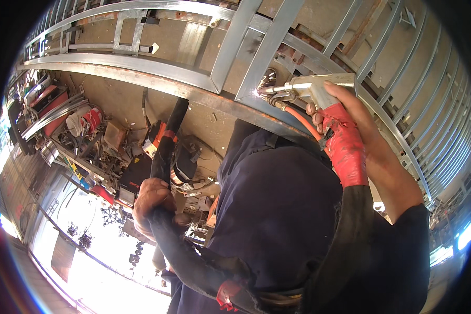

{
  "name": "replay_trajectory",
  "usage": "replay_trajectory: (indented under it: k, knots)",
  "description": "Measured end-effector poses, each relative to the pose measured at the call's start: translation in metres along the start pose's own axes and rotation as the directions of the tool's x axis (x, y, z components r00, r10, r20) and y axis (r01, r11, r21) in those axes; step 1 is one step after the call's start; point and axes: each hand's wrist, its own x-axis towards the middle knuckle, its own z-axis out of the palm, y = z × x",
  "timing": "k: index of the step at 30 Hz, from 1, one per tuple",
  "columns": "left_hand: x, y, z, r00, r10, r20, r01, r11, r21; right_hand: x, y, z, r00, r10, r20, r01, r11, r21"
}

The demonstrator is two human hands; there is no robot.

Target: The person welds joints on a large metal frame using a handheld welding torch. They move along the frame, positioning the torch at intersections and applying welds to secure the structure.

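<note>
Gripping the silver pistol-shaped torch [311,83] in my right hand [359,111], I have its tip at the inner corner of a metal frame [269,49], just right of centre in the upper part of the picture. A bright spark [256,93] shows there, so I judge this joint to be under way rather than finished. The glare hides the seam, and I cannot tell how much of it is joined. My fingers curl about the grip beside its red tape [345,149], while an orange hose [298,119] runs just below the torch. At lower left, my left hand [156,203] is closed around a thick black cable [163,157]. Left of the spark, a neighbouring frame [231,47] shows its own mitred corner; its bars meet along a visible line, but whether they are fastened or merely butted I cannot make out. At upper right, the barred panel [429,104] looks assembled to me, its rows of bars in place. What is left, as I judge it, is at least the rest of this corner.
</note>
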Motion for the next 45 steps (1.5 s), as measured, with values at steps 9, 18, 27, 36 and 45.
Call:
replay_trajectory:
  k: [9,18,27,36,45]
  knots:
    - [-0.001,-0.001,-0.001,1.000,0.025,0.011,-0.025,1.000,0.009,-0.008,0.002,0.007,0.998,-0.049,-0.041,0.048,0.998,-0.030]
    - [-0.008,0.013,-0.004,0.999,-0.049,0.011,0.048,0.996,0.077,-0.021,0.007,0.014,0.991,-0.104,-0.086,0.094,0.990,-0.105]
    - [-0.023,-0.016,-0.008,0.961,-0.229,0.152,0.217,0.972,0.094,-0.056,0.021,-0.010,0.847,-0.526,-0.082,0.515,0.848,-0.125]
    - [0.024,-0.115,0.017,0.832,-0.017,0.554,-0.048,0.994,0.102,-0.100,0.021,0.006,0.620,-0.690,-0.375,0.728,0.683,-0.053]
    - [0.070,-0.199,0.032,0.426,0.190,0.884,-0.121,0.981,-0.152,-0.121,0.097,0.070,0.214,-0.797,-0.565,0.958,0.285,-0.038]
